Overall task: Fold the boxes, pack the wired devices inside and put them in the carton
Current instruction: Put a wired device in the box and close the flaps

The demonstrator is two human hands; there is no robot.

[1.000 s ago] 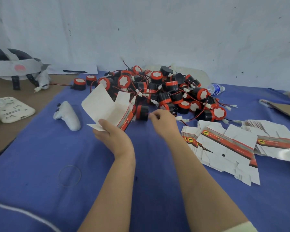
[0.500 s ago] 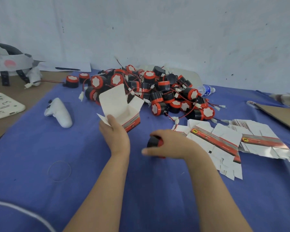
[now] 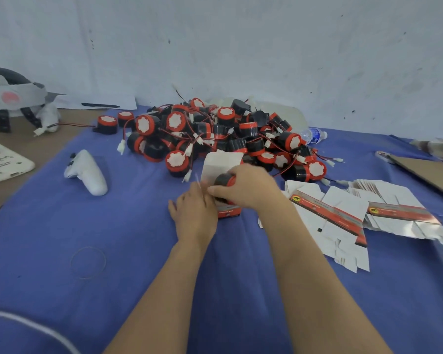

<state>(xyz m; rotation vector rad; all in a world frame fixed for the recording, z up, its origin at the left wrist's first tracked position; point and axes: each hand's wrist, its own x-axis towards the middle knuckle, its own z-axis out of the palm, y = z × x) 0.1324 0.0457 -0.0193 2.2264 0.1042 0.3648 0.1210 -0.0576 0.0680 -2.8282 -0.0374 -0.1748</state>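
Wired device: short black cylinder with a red collar, gripped from above by the right hand, thumb and fingers curled round it.
Position: directly over the mouth of the box, between the two hands and nearer the right one.
Orientation: tilted, black end toward the left hand, red collar tucked under the right fingers. Its axis runs more left to right than straight down (lead and plug not visible, so where the wire trails cannot be told).
Box: upright on the blue cloth, mouth up, long axis vertical. The rear flap is raised on the far side of the hands, and the red printed band faces the person.
Left hand: grips the box's near-left wall, steadying it.
Judgement: the coming move turns on tipping the cylinder in line with the mouth, then pressing down.
Nearby: loose device pile beyond the hands; flat box blanks right of the right hand.
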